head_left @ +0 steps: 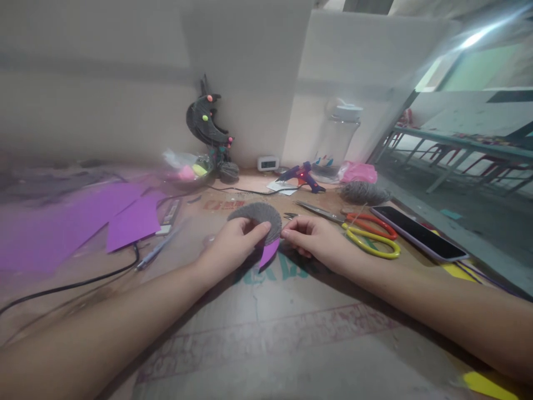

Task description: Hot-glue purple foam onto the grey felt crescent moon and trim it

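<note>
My left hand [233, 244] is closed on a grey yarn-covered fan-shaped piece [259, 214], thumb pressed on its front. A purple paper tip [268, 253] pokes out below it. My right hand [314, 239] is pinched shut at the piece's right edge, fingertips touching it near a thin strand I cannot make out clearly. Both hands rest on a cardboard sheet [266, 333] over the table.
Scissors with yellow and orange handles [366, 233] and a phone [418, 233] lie right of my right hand. A glue gun [302, 176], grey yarn ball [364, 193], plastic jar [337, 139] and dark crescent craft [206, 125] stand behind. Purple paper sheets [83, 222], pen and black cable lie left.
</note>
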`<action>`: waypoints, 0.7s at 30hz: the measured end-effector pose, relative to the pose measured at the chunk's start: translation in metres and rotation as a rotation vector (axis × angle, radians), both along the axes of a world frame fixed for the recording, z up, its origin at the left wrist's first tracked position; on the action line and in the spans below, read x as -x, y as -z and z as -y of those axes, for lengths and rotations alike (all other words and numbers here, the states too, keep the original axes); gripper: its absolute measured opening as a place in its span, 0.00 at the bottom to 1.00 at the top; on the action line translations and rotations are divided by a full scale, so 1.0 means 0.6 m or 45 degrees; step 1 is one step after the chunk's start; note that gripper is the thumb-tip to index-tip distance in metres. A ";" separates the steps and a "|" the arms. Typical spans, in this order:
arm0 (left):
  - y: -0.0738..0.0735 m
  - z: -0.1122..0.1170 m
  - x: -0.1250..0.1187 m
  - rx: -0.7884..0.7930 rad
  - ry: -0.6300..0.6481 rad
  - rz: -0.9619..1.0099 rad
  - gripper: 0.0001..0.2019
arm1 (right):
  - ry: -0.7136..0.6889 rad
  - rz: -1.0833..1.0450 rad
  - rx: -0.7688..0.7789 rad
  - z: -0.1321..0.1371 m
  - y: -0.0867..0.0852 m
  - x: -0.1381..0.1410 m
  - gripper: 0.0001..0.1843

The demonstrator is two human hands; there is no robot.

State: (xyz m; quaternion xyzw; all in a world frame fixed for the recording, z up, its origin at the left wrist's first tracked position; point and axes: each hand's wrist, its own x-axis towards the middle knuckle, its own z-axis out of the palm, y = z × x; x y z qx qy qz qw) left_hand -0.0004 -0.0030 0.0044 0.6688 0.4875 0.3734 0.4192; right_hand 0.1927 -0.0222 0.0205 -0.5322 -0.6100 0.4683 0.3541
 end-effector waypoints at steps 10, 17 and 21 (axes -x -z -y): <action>0.003 -0.003 -0.001 0.037 0.006 0.132 0.18 | 0.097 0.189 -0.349 -0.025 -0.018 -0.032 0.17; 0.012 -0.007 0.001 0.055 -0.010 0.144 0.19 | -0.063 1.064 -0.892 -0.073 -0.023 -0.086 0.15; 0.012 -0.007 0.002 0.041 -0.014 0.125 0.19 | -0.267 1.327 -0.947 -0.079 -0.007 -0.092 0.12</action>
